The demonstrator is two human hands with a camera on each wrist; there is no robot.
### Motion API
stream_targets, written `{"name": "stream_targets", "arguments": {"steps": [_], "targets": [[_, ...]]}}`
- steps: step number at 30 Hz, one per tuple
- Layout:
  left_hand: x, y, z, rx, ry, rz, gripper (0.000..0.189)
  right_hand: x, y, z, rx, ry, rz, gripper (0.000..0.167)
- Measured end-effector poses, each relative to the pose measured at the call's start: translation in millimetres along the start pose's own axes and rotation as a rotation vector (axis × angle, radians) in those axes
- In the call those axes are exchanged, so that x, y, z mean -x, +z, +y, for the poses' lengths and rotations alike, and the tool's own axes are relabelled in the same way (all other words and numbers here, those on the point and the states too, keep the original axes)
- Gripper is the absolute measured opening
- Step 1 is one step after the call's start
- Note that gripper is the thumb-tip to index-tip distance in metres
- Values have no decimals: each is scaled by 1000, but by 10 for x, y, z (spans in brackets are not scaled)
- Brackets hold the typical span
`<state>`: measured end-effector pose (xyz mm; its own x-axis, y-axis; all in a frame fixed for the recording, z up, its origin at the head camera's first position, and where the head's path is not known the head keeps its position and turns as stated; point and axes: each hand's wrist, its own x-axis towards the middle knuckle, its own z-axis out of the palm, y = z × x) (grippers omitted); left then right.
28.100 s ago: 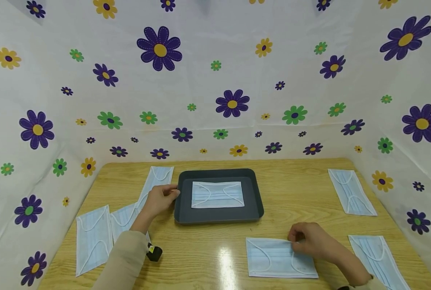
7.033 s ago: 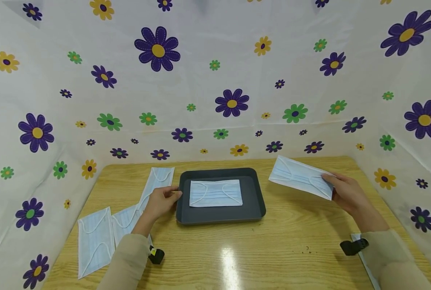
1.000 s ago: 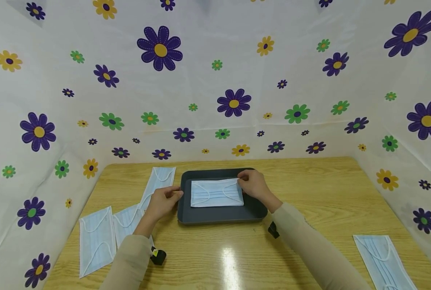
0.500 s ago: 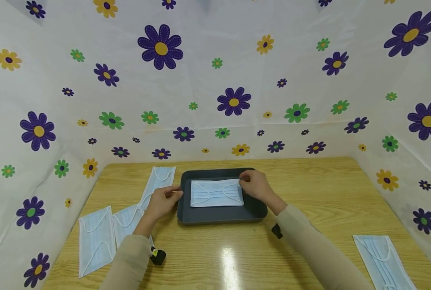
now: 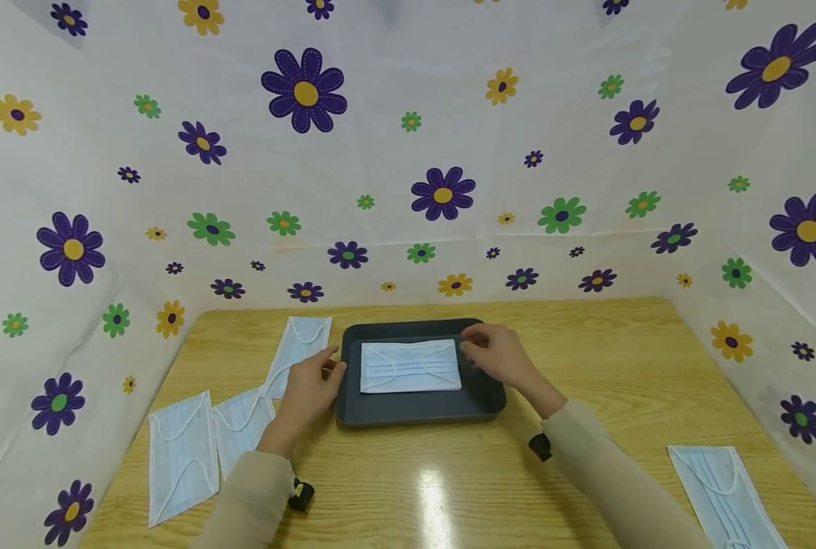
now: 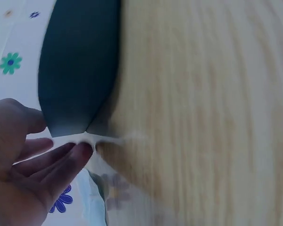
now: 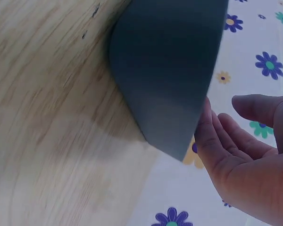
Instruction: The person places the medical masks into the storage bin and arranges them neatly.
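Observation:
A light blue face mask (image 5: 411, 366) with white ear loops lies flat in a dark grey rectangular tray (image 5: 415, 415), its long side along the tray. My right hand (image 5: 500, 355) hovers over the tray's right end, thumb and fingers apart and just off the mask's right edge. In the right wrist view its fingers (image 7: 217, 141) show past the tray wall (image 7: 165, 84). Beside the tray's left rim is my left hand (image 5: 310, 387), with loosely bent fingers and the thumb close to the rim. The left wrist view has these fingers (image 6: 61, 169) near the tray corner (image 6: 80, 80), holding nothing.
Left of the tray lie a far mask (image 5: 303, 339), a middle mask (image 5: 243, 419) partly behind my left arm, and an outer mask (image 5: 184, 457). Another mask (image 5: 724, 492) lies at the front right of the wooden table (image 5: 586, 343). A flowered cloth (image 5: 380, 152) encloses the back and sides.
Masks once at the right back and front middle are gone from there; one was carried toward the tray. Just now my right hand let go of the tray's mask; my left hand loosened from the rim.

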<state>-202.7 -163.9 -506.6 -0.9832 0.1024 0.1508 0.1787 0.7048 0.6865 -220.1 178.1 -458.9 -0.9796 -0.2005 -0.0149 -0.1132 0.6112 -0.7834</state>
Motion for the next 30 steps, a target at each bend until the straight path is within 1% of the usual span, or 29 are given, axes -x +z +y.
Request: {"name": "stream_targets", "arguments": {"steps": [4, 6, 7, 9, 12, 14, 18, 22, 25, 30], "targets": [[17, -3, 11, -168, 147, 38, 49, 78, -101, 32, -9, -3, 19, 31], [8, 3, -6, -243, 196, 36, 50, 133, -166, 51, -9, 0, 31, 32], [0, 3, -14, -266, 204, 23, 51, 164, -203, 64, -11, 4, 36, 33], [-20, 1, -23, -303, 195, -20, 54, 232, -280, 97, -15, 10, 47, 34], [-54, 2, -10, -356, 155, -93, 60, 352, -406, 143, -23, 9, 64, 35], [-71, 2, 5, -392, 137, -121, 62, 441, -489, 188, -22, 6, 74, 36], [-80, 2, 16, -461, 118, -155, 65, 646, -638, 310, 5, 7, 94, 37], [-63, -2, 11, -507, 93, -190, 66, 877, -795, 476, 30, 25, 102, 38], [-52, 0, 1, -521, 82, -196, 66, 1035, -927, 599, 35, 45, 107, 40], [-52, 14, -11, -516, 77, -197, 67, 1252, -1137, 758, 49, 110, 132, 44]]}}
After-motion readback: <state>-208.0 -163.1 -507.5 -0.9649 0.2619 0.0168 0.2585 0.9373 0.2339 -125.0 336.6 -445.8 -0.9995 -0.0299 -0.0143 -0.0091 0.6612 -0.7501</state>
